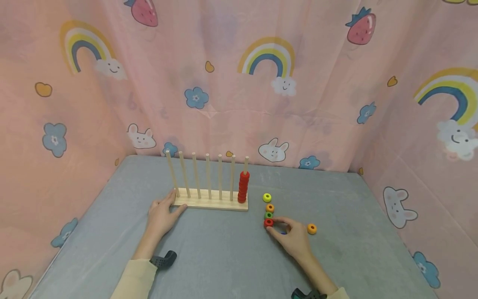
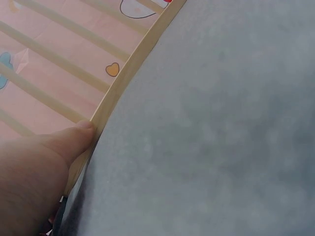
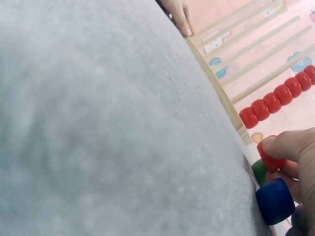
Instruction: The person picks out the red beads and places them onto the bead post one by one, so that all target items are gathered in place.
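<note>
A wooden peg rack (image 1: pixel 210 202) with several upright rods stands toward the back of the table. Its rightmost rod carries a stack of red beads (image 1: pixel 243 187). My left hand (image 1: pixel 160 218) grips the left end of the base, the thumb along its front edge. To the right of the rack, my right hand (image 1: pixel 295 238) pinches a red bead (image 3: pixel 272 154) between thumb and fingers. Just behind that bead lies a green bead (image 1: pixel 268 215). A blue bead (image 3: pixel 275 201) sits by the right hand, mostly hidden under it in the head view.
Behind the green bead lie an orange bead (image 1: pixel 270 208) and a yellow bead (image 1: pixel 267 197). Another orange bead (image 1: pixel 311 229) is right of my right hand. A grey cloth covers the table (image 1: pixel 224 257); a pink patterned curtain (image 1: pixel 231 116) hangs around its back and sides.
</note>
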Tool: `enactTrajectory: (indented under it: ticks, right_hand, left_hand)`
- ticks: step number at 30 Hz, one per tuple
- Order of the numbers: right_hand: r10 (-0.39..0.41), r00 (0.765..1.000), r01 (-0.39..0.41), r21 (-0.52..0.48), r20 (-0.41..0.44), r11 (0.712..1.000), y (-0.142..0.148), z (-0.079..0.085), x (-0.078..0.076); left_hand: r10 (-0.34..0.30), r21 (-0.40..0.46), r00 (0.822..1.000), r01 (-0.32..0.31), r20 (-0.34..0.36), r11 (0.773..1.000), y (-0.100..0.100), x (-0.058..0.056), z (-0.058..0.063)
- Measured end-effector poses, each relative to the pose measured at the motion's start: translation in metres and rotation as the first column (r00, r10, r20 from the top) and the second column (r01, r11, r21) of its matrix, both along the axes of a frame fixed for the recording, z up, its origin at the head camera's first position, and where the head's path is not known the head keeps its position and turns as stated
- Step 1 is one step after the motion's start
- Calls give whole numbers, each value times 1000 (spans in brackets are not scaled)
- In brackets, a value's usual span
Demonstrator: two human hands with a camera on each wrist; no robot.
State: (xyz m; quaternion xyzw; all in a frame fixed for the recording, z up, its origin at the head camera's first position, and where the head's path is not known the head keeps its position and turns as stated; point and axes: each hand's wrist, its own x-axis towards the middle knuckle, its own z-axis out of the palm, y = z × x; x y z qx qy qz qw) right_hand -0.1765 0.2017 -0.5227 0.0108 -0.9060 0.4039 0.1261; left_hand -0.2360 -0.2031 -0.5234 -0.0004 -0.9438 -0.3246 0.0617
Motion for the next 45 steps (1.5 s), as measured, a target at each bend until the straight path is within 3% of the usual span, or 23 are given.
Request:
enactTrajectory:
  ticks: [7, 17, 24, 31, 45]
  right_hand:
    - [11, 999, -10, 13, -36, 1000, -1, 4, -1]
    - [11, 1000, -11, 2, 24, 1000, -3, 19, -5]
    - [55, 997, -55, -1, -55, 998, -3, 31, -12]
    - [61, 991, -60, 10, -119, 998, -7, 40, -19]
    - [42, 997, -46, -60, -71, 997, -22, 66, -32]
  left_hand:
    - [-1, -7, 1000, 1, -9, 1000, 0, 0, -1]
    - [-5, -3, 1000, 5, -22, 1000, 0, 0, 0]
    - [-4, -4, 999, 4, -45, 1000, 1, 2, -1]
    - [-4, -9, 1000, 4, -8, 1000, 0, 1, -1]
    - [2, -13, 1000, -2, 10, 1000, -1, 0, -1]
